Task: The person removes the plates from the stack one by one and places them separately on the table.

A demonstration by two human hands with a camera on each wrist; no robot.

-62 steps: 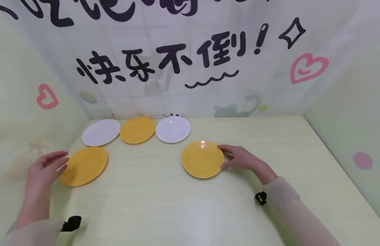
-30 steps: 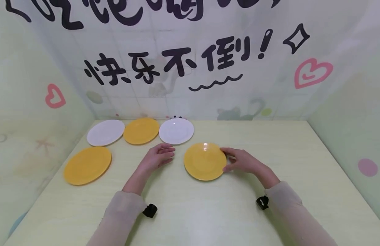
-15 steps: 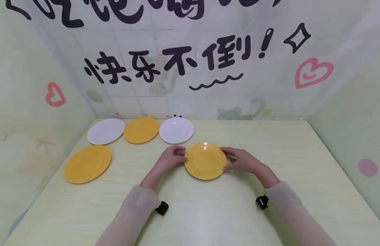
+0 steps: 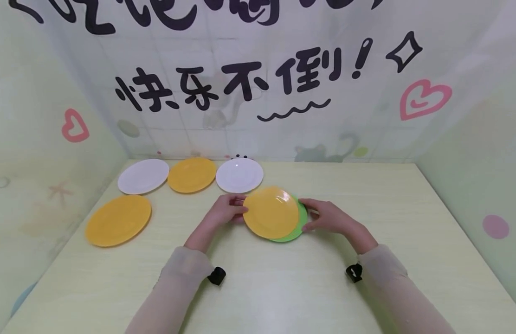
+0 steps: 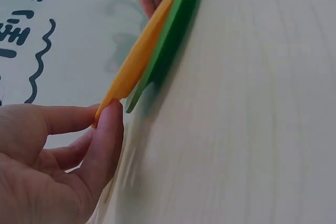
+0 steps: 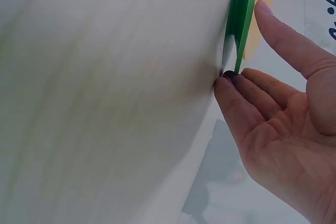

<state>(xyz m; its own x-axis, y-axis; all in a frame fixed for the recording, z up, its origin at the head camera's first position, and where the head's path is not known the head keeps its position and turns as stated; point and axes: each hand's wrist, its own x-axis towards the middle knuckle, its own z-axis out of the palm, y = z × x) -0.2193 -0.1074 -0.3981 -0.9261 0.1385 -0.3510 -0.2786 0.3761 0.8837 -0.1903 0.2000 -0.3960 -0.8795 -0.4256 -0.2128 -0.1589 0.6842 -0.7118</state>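
My left hand (image 4: 226, 209) pinches the left rim of a yellow plate (image 4: 268, 213) between thumb and fingers. In the left wrist view that yellow plate (image 5: 137, 59) is tilted, and a gap separates its near edge from the green plate (image 5: 163, 40). Most of the green plate (image 4: 303, 215) is covered in the head view; only its right and near edge shows. My right hand (image 4: 326, 215) holds the green plate's right rim, thumb on the near side. The right wrist view shows its fingertips at the rim of the green plate (image 6: 244, 19).
Along the back edge lie a white plate (image 4: 143, 176), a yellow plate (image 4: 192, 175) and another white plate (image 4: 239, 175). One more yellow plate (image 4: 118, 220) lies at the left. Printed walls enclose the pale table (image 4: 258, 287) at the back and both sides.
My left hand came across from the left-hand yellow plate, took the centre yellow plate's rim, and lifted and shifted it left, uncovering the green plate. My right hand stayed at the rim.
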